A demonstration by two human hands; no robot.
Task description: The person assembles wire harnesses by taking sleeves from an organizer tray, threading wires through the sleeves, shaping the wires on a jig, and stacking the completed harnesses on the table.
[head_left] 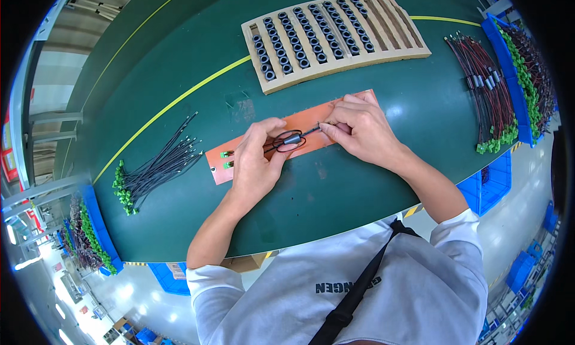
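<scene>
A narrow orange board [302, 118] lies on the table in front of me, with green connectors [227, 155] at its left end. Over it, my left hand [254, 159] is closed around looped black cable. A dark cylindrical ferrite core [291, 139] sits on the cable just beside my left fingertips, with thin loops around it. My right hand [362, 129] pinches the cable's other end between thumb and fingers. The stretch of cable [311, 130] between core and right fingertips runs nearly straight. My left palm hides part of the cable and board.
Beyond the board stands a cardboard tray [350, 61] with rows of ferrite cores. Black cables with green connectors [159, 165] lie at left; a bundle of red-black cables with cores [488, 87] lies at right. Blue bins [512, 81] of cables flank the green table [335, 195].
</scene>
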